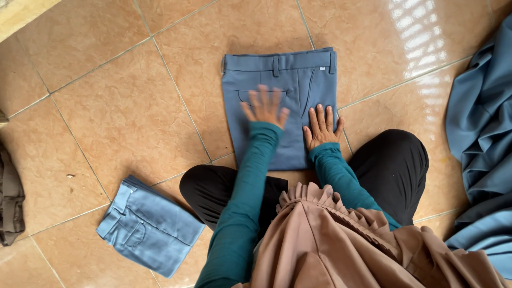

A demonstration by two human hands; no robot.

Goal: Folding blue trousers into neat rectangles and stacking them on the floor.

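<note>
1. Glossy tan floor tiles (106, 106) with pale grout lines fill the room, and window light glints off them at the upper right.
2. A person sits on the floor with knees spread in black trousers (394, 165), wearing teal sleeves and a brown pleated garment.
3. Straight in front of the knees lie the folded blue-grey trousers (298, 80), flat on the tiles, waistband and belt loops at the far edge, a back pocket showing.
4. The left hand (265, 108) lies over the middle of that folded garment, fingers spread wide and holding nothing; it is blurred, so I cannot tell whether the palm fully touches the cloth.
5. The right hand (322, 127) rests flat on the near right part of the same trousers, fingers stretched and slightly apart, palm down on the fabric, gripping nothing.
6. Off to the person's left, well apart, a second pair of folded lighter blue trousers (149, 226) lies at an angle on the tiles.
7. At the right edge a heap of blue cloth (480, 133) sits loosely piled.
8. At the left edge a dark brownish garment (10, 202) is partly in view.
</note>
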